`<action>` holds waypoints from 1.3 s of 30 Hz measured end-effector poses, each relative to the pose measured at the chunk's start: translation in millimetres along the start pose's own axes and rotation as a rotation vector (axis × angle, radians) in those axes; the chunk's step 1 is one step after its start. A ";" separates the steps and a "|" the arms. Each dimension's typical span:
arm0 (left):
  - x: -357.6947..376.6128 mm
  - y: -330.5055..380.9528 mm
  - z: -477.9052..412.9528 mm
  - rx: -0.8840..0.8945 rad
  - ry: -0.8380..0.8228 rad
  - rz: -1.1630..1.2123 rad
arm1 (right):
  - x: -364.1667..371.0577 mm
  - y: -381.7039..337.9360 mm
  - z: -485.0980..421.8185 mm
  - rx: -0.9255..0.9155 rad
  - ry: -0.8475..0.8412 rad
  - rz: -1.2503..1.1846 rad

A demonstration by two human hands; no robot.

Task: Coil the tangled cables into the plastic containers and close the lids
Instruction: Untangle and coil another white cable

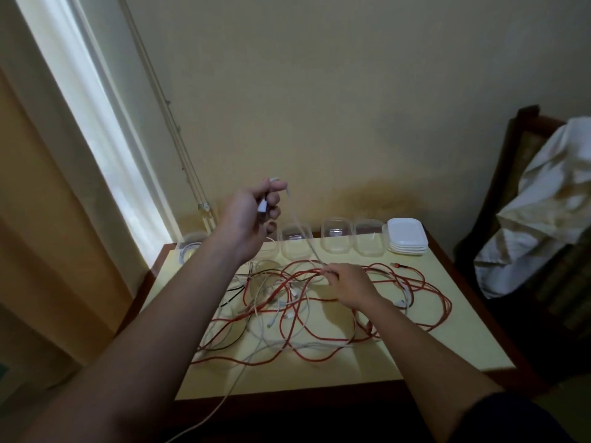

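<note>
White cable [300, 230] runs taut from raised left hand [252, 212] down to right hand [350, 282] at the pile. Left fingers are curled round it, and its white plug [263, 206] shows between them. Right hand is low over the table; its fingertips [329, 272] are drawn together, pinching the same strand where it meets the tangle of cables [287, 318]. The tangle is red, white and black strands spread over the middle of the yellow table [447, 353], with one white strand hanging off the near edge. Clear plastic containers [335, 239] sit in a row along the far edge, lids off. The leftmost container [188, 247] has a white coil inside. Stack of white lids [406, 235] sits at the far right corner. Chair with crumpled cloth [543, 193] stands to the right.
</note>
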State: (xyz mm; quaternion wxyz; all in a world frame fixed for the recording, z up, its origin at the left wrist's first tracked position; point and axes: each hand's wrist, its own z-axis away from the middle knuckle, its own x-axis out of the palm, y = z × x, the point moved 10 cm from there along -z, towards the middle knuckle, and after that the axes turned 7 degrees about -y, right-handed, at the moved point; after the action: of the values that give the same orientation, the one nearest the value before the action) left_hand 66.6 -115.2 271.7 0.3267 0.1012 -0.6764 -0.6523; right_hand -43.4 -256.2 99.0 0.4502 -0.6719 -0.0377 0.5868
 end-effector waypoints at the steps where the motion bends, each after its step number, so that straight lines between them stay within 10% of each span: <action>1: -8.4 -7.9 -0.4 -0.033 0.027 -0.022 | -6.8 -4.6 -1.1 -0.020 0.015 0.051; 8: -32.1 -39.3 3.9 -0.128 0.114 -0.271 | -121.2 -64.3 -16.0 -0.093 0.364 -0.070; 18: -21.7 -35.0 -1.8 -0.080 0.017 -0.064 | -241.8 -166.8 33.0 -0.655 0.759 -0.324; 24: -23.9 -50.0 -1.0 -0.182 -0.046 0.355 | -178.1 -115.5 -6.9 -0.325 0.401 0.262; 34: -61.4 -43.1 -7.7 -0.077 0.099 0.660 | -68.5 -75.9 24.8 -0.193 -0.080 -0.402; 39: -68.9 -15.0 -8.1 0.017 0.091 0.788 | -66.3 -73.1 23.6 -0.197 -0.018 -0.572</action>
State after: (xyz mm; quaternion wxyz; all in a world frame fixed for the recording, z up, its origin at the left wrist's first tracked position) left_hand 119.7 -84.9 235.6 0.5808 -0.1348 -0.6538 -0.4660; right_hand -48.4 -238.1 198.7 0.5295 -0.6693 -0.2859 0.4358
